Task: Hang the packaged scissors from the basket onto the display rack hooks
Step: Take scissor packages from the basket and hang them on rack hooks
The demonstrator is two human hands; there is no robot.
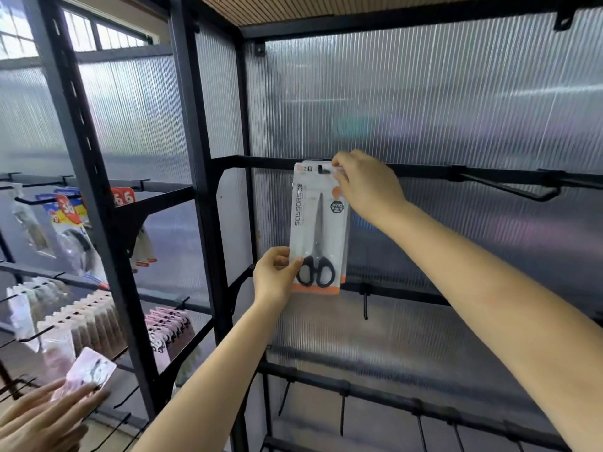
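Between your two hands hangs the packaged scissors [318, 226], upright against the rack's top crossbar [424, 169], its hang hole right at a hook [321, 169]; whether the hook is through the hole, you cannot tell. Your right hand [368, 187] pinches the top right corner of the card beside the hole, while your left hand [275, 275] pinches the lower left edge next to the black handles. Expect a light, fairly stiff card with a slick plastic blister; the weight probably sits low, by your left hand, so keep that grip to stop it swinging and steer with the upper pinch. Its long axis runs vertically from one hand to the other, blades pointing up toward your right hand, handles down. Well to the right of your right hand, another hook [515, 190] stands bare
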